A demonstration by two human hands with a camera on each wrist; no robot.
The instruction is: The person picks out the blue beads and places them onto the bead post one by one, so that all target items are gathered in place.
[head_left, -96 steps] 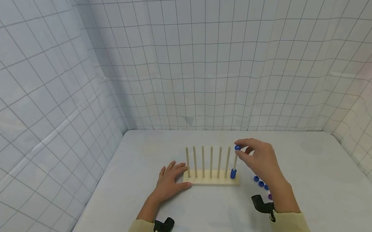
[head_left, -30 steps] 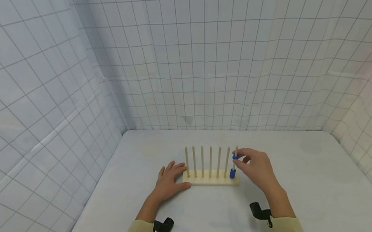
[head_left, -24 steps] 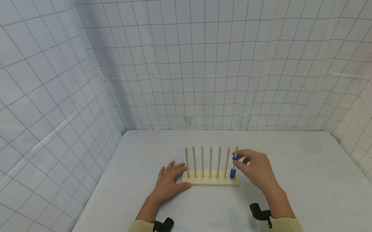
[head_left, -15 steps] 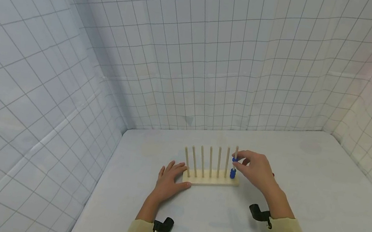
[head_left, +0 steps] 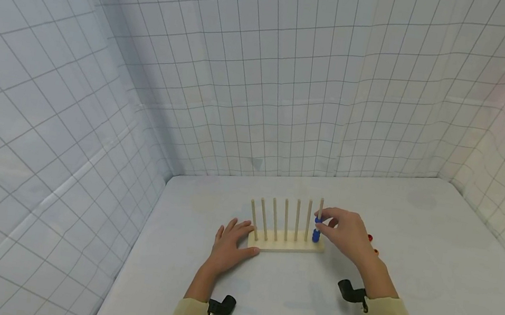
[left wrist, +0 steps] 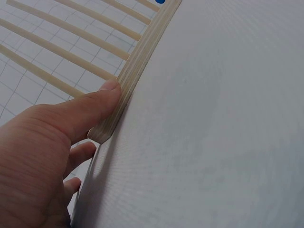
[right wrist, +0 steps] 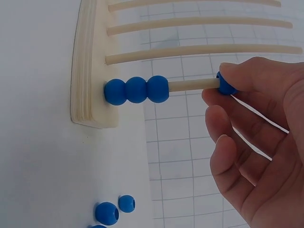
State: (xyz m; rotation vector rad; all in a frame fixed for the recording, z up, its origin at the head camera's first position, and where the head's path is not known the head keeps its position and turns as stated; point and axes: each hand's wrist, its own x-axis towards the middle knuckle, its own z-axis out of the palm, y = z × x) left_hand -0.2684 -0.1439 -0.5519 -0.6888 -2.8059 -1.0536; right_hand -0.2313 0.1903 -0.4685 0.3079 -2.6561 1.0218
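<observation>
A pale wooden bead stand with a row of upright pegs rests on the white table. My left hand holds its left end, thumb along the front edge and fingertips at the back. Thumb and index finger of my right hand pinch a blue bead threaded on the rightmost peg, partway down. Three blue beads sit stacked at the foot of that peg, a stretch of bare peg separating them from the pinched one. The other pegs carry no beads.
In the right wrist view, loose blue beads lie on the table beside the stand. A red bead and an orange bead show past my right wrist. Grid-patterned white curtains enclose the table.
The right hand has slid the pinched blue bead from the peg's top down along it. Red and orange beads have come into sight behind that wrist. The left hand and stand stay put.
</observation>
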